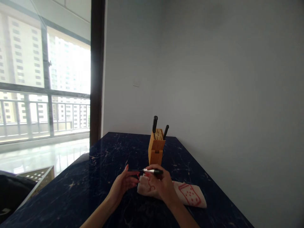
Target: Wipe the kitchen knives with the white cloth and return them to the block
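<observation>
black marker [153, 171], in right hand's fingers [154, 178]

Slender bare left hand [123, 185] and right hand [161, 186], long tapered fingernails [126, 167], narrow wrists, smooth bare forearms [99, 215] reaching in from the lower edge of the view

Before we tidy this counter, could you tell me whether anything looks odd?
The white cloth looks odd: red hand-drawn lines and dots mark it, as if inked, and a black marker is held just above it.
</observation>
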{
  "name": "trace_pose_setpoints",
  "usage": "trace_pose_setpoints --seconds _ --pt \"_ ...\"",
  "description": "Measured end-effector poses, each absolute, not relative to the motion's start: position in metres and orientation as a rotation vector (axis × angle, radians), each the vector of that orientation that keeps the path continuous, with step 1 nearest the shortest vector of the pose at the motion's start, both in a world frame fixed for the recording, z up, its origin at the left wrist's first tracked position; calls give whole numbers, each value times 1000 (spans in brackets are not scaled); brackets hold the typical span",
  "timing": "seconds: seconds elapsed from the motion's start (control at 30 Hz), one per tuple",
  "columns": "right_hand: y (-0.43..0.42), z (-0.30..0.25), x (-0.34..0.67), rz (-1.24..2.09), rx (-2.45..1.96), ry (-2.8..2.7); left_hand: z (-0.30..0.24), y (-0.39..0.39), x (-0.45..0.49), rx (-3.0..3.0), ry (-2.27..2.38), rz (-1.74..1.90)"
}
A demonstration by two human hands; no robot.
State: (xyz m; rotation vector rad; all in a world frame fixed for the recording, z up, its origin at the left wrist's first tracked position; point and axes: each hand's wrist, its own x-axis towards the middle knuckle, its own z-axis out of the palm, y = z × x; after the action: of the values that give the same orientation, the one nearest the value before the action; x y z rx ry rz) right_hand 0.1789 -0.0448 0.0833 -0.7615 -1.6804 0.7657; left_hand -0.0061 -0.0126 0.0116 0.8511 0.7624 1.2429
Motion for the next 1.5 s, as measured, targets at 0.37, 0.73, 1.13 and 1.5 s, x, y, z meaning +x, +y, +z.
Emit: trace_pose_setpoints --seconds 0.37,0.73,1.13,1.5 --pt "-17 207 247 -35 -958 -1335 -2 -5 1 1158 964 1201" --pt "-12 221 259 -224 -1048 -1405 -10 0 3 1163 916 1178" --pt "6 246 251 -76 -1137 -1588 -4 -4 5 1186 960 1163" --pt "69 246 206 -480 -1648 -1777 -9 0 3 1235 950 1180"
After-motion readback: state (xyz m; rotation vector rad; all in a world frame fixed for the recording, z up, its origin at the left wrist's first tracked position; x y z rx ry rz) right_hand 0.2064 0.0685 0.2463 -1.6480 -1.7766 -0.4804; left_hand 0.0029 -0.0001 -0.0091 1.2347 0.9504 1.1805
